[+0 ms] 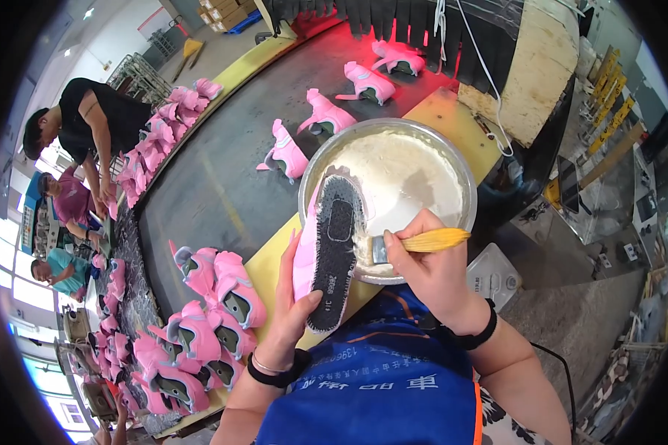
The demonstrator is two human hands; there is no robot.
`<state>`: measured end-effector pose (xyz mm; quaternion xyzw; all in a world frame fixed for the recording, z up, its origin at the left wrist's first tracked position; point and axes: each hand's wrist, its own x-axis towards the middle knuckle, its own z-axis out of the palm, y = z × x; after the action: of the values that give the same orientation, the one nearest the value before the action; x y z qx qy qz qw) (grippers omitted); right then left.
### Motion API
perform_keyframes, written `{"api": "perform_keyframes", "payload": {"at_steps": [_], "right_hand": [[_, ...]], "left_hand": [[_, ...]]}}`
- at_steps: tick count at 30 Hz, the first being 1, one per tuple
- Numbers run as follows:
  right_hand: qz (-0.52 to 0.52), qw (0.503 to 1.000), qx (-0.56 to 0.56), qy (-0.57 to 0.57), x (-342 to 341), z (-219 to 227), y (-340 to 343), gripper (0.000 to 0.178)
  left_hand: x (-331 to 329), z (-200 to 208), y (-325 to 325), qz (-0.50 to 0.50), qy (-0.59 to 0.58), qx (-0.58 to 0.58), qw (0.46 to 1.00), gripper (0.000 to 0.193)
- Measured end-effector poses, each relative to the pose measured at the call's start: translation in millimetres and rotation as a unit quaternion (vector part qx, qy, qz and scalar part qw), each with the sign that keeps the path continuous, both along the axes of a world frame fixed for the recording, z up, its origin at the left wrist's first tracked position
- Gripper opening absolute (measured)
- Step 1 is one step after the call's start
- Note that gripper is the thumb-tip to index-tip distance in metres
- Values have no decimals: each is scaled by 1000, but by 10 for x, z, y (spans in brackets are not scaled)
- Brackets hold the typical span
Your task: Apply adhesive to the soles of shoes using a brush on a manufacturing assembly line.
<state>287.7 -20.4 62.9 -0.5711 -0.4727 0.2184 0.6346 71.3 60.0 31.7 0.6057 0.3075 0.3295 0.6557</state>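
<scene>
Left hand point(293, 315) pinches a pink, stitch-edged, black-bottomed shoe upper point(332, 252); right hand point(432, 274) pinches a yellow-handled bristle brush point(439, 239).

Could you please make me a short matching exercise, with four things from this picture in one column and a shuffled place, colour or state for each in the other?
Things:
1. brush
2. pink shoe
3. round basin
4. apron

Places, colours or states:
A. blue, with white printing
B. in the left hand, black underside showing
C. in the right hand
D. silvery, with a creamy-white substance inside

Right pairs: 1-C, 2-B, 3-D, 4-A.
</scene>
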Motion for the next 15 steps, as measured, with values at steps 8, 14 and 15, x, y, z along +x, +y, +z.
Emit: {"api": "perform_keyframes", "payload": {"at_steps": [8, 14, 15], "right_hand": [[-10, 990, 43, -136, 174, 179, 153, 21], [-60, 989, 58, -123, 436, 116, 439, 17], [-65, 989, 88, -104, 454, 107, 468, 16]], "left_hand": [[-40, 73, 30, -62, 2, 30, 998, 105], [-111, 230, -65, -66, -13, -73, 995, 105], [-124, 254, -66, -64, -11, -70, 995, 105]]}}
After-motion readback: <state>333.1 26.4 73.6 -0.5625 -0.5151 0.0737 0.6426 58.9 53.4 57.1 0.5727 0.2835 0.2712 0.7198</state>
